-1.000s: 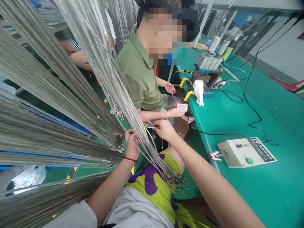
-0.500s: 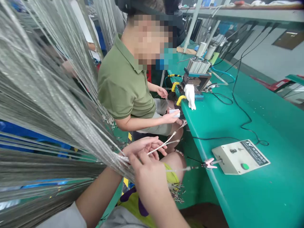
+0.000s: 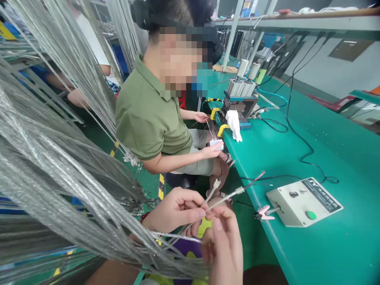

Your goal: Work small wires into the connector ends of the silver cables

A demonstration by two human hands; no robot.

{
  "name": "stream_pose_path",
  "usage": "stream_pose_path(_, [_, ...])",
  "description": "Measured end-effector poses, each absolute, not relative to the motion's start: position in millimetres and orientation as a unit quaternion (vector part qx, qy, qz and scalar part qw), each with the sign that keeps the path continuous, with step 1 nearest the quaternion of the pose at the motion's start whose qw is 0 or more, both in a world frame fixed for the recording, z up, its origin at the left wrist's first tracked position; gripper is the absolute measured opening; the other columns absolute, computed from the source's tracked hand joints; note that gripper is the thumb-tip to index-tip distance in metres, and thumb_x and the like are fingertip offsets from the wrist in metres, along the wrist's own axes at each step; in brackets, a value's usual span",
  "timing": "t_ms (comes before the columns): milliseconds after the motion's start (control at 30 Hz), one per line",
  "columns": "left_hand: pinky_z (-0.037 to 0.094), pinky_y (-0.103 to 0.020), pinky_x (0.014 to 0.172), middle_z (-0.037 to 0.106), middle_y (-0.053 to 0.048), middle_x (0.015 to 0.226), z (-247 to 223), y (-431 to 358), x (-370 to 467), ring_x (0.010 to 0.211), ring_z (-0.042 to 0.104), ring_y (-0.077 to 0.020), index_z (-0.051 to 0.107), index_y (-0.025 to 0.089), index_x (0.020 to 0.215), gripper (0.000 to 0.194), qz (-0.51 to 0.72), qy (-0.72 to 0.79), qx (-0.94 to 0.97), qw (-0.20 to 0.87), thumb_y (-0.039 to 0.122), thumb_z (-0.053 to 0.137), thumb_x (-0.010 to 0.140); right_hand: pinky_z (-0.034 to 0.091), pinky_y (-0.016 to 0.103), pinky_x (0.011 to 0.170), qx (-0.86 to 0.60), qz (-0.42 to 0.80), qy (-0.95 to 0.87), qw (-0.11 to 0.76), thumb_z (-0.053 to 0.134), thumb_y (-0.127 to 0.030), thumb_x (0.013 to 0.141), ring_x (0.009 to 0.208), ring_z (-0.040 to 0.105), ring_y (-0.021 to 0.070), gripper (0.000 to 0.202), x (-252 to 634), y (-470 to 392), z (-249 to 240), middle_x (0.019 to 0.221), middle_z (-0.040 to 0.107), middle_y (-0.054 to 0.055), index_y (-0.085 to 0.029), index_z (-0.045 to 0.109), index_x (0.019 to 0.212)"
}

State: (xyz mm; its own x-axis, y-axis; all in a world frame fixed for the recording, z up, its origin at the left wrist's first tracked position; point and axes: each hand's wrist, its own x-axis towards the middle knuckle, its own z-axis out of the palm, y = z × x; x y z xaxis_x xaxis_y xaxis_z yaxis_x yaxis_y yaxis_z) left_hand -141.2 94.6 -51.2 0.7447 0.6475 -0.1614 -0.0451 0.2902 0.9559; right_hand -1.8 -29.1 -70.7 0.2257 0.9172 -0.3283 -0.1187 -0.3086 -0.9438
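Observation:
My left hand [image 3: 176, 208] is closed, thumb and fingers pinching thin pale cables whose ends stick out past the fingertips. Close against it, my right hand [image 3: 227, 241] has its fingertips curled in on a cable [image 3: 222, 201]. That cable ends in a whitish sleeve with bare red and dark wires pointing to the upper right. A second cable end [image 3: 217, 184] with a pale sleeve rises beside it. A thick hank of silvery cables [image 3: 113, 213] sweeps from the left, passing below and in front of my left wrist toward my right hand.
A green table [image 3: 320, 253] runs along the right, bearing a beige control box [image 3: 304, 204] with a green button. A pink clip [image 3: 264, 213] hangs at its edge. Farther back stand a press [image 3: 240, 93] and a white glove [image 3: 233, 126]. A co-worker in a green shirt [image 3: 151, 114] sits ahead.
Both hands have shifted lower and to the right. My right hand has moved from across the left wrist to the cable ends. Two sleeved ends now stand out together above the fingertips.

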Motion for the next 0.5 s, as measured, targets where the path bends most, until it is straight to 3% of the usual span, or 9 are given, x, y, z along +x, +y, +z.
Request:
stream_pose_path(100, [0.050, -0.017, 0.047, 0.070, 0.001, 0.058, -51, 92, -143, 0.045, 0.060, -0.0103, 0.070, 0.015, 0.086, 0.029, 0.225, 0.290, 0.575, 0.732, 0.042, 0.080, 0.093, 0.047, 0.037, 0.048, -0.613, 0.530, -0.258, 0.526, 0.043, -0.080, 0.098, 0.063, 0.062, 0.0274, 0.074, 4, -10, -58, 0.083, 0.067, 0.009, -0.027, 0.055, 0.149])
stream_pose_path(167, [0.050, -0.017, 0.045, 0.069, 0.001, 0.058, -53, 91, -144, 0.044, 0.061, -0.0107, 0.067, 0.016, 0.084, 0.030, 0.212, 0.291, 0.579, 0.731, 0.042, 0.078, 0.094, 0.050, 0.039, 0.053, -0.632, 0.483, -0.248, 0.552, 0.044, -0.087, 0.093, 0.070, 0.064, 0.0281, 0.078, 0, -2, -50, 0.092, 0.070, 0.012, -0.026, 0.064, 0.139])
stream_pose_path(267, [0.049, -0.017, 0.043, 0.068, 0.002, 0.056, -55, 90, -145, 0.042, 0.062, -0.0115, 0.064, 0.017, 0.083, 0.032, 0.192, 0.274, 0.574, 0.747, 0.044, 0.076, 0.096, 0.055, 0.042, 0.063, -0.645, 0.454, -0.261, 0.557, 0.048, -0.093, 0.087, 0.083, 0.068, 0.0322, 0.077, -8, 3, -40, 0.100, 0.072, 0.016, -0.025, 0.075, 0.109])
stream_pose_path(367, [0.049, -0.016, 0.043, 0.068, 0.001, 0.056, -57, 89, -144, 0.041, 0.061, -0.0101, 0.062, 0.017, 0.081, 0.035, 0.192, 0.263, 0.561, 0.761, 0.046, 0.077, 0.095, 0.058, 0.044, 0.070, -0.634, 0.441, -0.284, 0.568, 0.050, -0.089, 0.090, 0.088, 0.069, 0.0334, 0.070, -12, 2, -41, 0.099, 0.074, 0.016, -0.025, 0.077, 0.096])
stream_pose_path(500, [0.047, -0.015, 0.041, 0.066, 0.002, 0.055, -60, 88, -146, 0.038, 0.058, -0.0088, 0.060, 0.018, 0.080, 0.040, 0.195, 0.260, 0.552, 0.768, 0.050, 0.079, 0.095, 0.059, 0.040, 0.075, -0.615, 0.398, -0.296, 0.613, 0.055, -0.071, 0.101, 0.089, 0.072, 0.0296, 0.054, -16, -2, -52, 0.103, 0.078, 0.013, -0.024, 0.081, 0.102])
